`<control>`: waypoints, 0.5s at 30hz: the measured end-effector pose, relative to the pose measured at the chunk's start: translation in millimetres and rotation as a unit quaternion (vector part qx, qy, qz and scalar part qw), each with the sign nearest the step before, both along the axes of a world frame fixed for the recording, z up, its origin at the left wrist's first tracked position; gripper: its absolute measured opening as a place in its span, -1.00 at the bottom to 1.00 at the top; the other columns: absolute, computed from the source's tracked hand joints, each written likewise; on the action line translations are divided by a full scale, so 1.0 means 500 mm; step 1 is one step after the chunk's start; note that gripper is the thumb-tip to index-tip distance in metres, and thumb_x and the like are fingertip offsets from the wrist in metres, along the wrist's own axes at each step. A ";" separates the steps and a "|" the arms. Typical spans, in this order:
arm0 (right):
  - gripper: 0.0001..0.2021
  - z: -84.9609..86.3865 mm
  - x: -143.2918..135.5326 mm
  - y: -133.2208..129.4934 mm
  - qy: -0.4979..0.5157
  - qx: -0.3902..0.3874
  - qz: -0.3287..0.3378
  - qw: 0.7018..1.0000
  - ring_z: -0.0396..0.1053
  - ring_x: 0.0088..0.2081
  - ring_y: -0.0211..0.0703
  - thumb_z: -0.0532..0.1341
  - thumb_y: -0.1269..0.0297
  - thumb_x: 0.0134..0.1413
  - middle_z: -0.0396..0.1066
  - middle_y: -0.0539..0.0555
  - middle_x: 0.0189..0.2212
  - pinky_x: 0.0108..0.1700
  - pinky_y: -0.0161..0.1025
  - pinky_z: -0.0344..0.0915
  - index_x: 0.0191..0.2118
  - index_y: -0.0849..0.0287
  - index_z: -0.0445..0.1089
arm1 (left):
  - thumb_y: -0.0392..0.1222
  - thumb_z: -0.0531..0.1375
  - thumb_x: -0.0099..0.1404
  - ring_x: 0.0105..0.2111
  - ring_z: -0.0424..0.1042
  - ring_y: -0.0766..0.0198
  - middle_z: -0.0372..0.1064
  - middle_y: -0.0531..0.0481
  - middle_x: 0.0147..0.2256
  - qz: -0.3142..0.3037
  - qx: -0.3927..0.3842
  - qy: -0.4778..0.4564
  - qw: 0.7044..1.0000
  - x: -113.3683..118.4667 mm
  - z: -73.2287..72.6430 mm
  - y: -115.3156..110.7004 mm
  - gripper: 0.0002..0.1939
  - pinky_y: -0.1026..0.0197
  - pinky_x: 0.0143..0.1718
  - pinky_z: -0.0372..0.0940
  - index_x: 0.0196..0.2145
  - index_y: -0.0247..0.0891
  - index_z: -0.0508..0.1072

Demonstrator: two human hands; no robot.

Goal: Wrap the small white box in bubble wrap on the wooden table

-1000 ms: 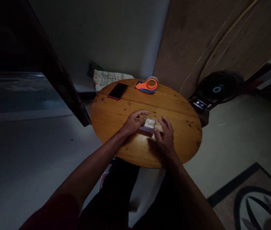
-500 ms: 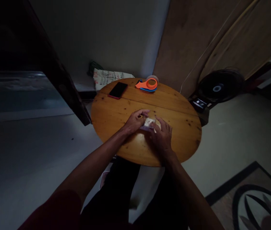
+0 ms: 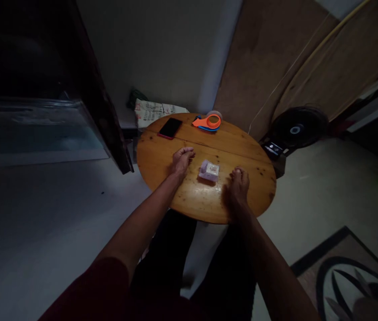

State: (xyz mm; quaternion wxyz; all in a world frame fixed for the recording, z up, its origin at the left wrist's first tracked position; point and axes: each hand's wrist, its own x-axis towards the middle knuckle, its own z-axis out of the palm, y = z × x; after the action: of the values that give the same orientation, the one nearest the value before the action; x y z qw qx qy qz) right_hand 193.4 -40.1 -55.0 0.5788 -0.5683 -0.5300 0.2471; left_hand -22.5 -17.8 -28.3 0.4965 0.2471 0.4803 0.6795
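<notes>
A small white block-shaped package (image 3: 209,171), wrapped in clear or pale purple plastic, lies in the middle of the round wooden table (image 3: 162,167). To its left is my left hand (image 3: 182,161), its fingers curled in and nothing seen in them. My right hand (image 3: 240,183) rests to the right of the package with fingers folded into a loose fist, holding nothing that I can see. Neither hand touches the package.
At the back of the table sits an orange and blue tape dispenser (image 3: 209,122) with a tape roll. A dark phone with a red edge (image 3: 170,128) lies at back left. Behind the table are a printed sack (image 3: 153,110) and, at right, a black fan (image 3: 295,129).
Both hands have let go of the wrapped package and drawn apart, the left one leftward, the right one rightward. The package now lies alone on the table. The view has shifted slightly.
</notes>
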 end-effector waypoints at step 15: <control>-0.71 0.020 -0.012 -0.011 -0.080 0.023 -0.011 0.996 0.31 -0.28 -0.18 0.00 0.11 0.15 0.35 0.06 -0.35 -0.21 -0.19 0.27 -0.31 0.20 0.35 | -0.26 0.16 0.02 -0.49 0.34 0.38 0.37 0.08 -0.51 -0.006 0.011 0.043 0.999 0.003 -0.009 -0.004 -0.85 0.33 -0.42 0.22 -0.38 -0.27 0.44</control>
State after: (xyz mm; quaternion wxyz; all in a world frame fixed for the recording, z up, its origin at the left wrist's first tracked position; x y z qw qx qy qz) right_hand 187.5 -45.8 -45.0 0.5504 -0.5785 -0.5738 0.1819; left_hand -21.1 -19.8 -32.9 0.4771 0.2845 0.4920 0.6703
